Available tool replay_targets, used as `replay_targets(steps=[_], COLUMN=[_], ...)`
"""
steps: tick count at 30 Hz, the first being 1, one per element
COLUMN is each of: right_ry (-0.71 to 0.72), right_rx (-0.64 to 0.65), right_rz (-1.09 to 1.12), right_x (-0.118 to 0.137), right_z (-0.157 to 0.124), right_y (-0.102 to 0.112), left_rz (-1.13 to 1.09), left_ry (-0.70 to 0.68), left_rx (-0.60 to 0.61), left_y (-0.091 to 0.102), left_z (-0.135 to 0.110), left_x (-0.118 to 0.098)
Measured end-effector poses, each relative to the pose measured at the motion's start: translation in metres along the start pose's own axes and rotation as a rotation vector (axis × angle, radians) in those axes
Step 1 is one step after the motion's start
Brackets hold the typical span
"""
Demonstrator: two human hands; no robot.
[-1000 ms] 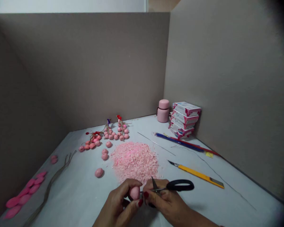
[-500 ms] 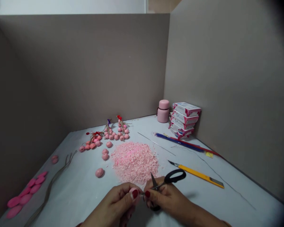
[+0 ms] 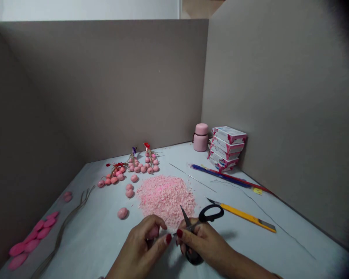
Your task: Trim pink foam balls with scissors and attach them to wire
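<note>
My left hand (image 3: 144,248) is closed around a small pink ball (image 3: 153,232), pinched between thumb and fingers low in the middle of the view. Close to its right, my right hand (image 3: 203,246) grips black-handled scissors (image 3: 202,219); the blades point up and left, beside the ball. Just beyond both hands lies a heap of pink shavings (image 3: 165,195) on the white table (image 3: 90,232).
Loose pink balls (image 3: 122,212) and tied clusters of them (image 3: 139,164) lie behind the heap. A yellow craft knife (image 3: 244,216), thin wires, red and blue sticks (image 3: 227,177), stacked boxes (image 3: 227,147) and a pink jar (image 3: 200,136) sit right. Pink petals (image 3: 31,240) and twine lie left. Cardboard walls surround.
The scissors have tilted up, their handle swinging left and toward the heap. My left hand has turned the pink ball, which now sits lower and more hidden by the fingers.
</note>
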State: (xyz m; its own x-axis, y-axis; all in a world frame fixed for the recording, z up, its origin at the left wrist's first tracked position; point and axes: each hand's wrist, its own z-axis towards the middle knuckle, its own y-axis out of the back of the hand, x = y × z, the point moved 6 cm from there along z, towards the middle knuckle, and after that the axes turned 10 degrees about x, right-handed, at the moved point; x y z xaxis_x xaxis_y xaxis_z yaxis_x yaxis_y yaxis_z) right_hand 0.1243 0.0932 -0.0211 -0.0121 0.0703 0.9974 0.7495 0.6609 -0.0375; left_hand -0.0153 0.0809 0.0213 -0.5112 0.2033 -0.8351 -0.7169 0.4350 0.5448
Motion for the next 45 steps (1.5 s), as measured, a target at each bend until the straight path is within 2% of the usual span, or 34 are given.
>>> replay_targets(steps=[2, 5, 9, 13, 18, 21, 25, 29, 32, 36, 38, 42, 45], right_ry=[0.023, 0.047, 0.057, 0.076, 0.026, -0.045, -0.046, -0.077, -0.101, -0.101, -0.098, -0.094, -0.078], right_rx=[-0.002, -0.007, 0.000, -0.005, -0.062, -0.123, -0.207, -0.198, -0.182, -0.205, -0.229, -0.246, -0.250], right_rz=[-0.056, -0.151, -0.218, -0.234, -0.177, -0.113, -0.058, -0.053, -0.059, -0.050, -0.056, -0.074, -0.074], right_x=[0.002, 0.005, 0.007, 0.010, 0.006, 0.003, 0.007, 0.007, 0.005, 0.003, 0.004, 0.003, 0.002], right_z=[-0.001, -0.004, -0.005, -0.004, -0.002, -0.001, -0.001, -0.001, -0.001, -0.003, -0.003, -0.002, -0.003], right_y=[-0.001, -0.003, -0.004, -0.002, 0.008, 0.016, 0.023, 0.021, 0.018, 0.018, 0.019, 0.020, 0.021], left_rz=[0.231, 0.371, 0.417, 0.365, 0.204, 0.151, 0.230, 0.299, 0.096, -0.558, -0.782, -0.969, -1.042], left_ry=[-0.058, -0.120, -0.186, -0.192, -0.143, -0.037, 0.091, 0.082, 0.104, 0.098, 0.081, 0.036, 0.040], left_rx=[-0.003, 0.037, 0.041, 0.043, 0.025, -0.051, -0.169, -0.145, -0.082, 0.133, 0.176, 0.140, 0.165], left_y=[-0.002, -0.007, -0.009, -0.005, 0.002, 0.010, 0.016, 0.012, 0.009, -0.005, -0.008, -0.005, -0.006], left_z=[-0.002, -0.003, -0.002, 0.000, 0.003, 0.006, 0.008, 0.007, 0.005, 0.005, 0.005, 0.004, 0.001], left_x=[-0.006, -0.006, -0.003, -0.006, -0.003, 0.010, 0.026, 0.026, 0.026, 0.026, 0.023, 0.013, 0.006])
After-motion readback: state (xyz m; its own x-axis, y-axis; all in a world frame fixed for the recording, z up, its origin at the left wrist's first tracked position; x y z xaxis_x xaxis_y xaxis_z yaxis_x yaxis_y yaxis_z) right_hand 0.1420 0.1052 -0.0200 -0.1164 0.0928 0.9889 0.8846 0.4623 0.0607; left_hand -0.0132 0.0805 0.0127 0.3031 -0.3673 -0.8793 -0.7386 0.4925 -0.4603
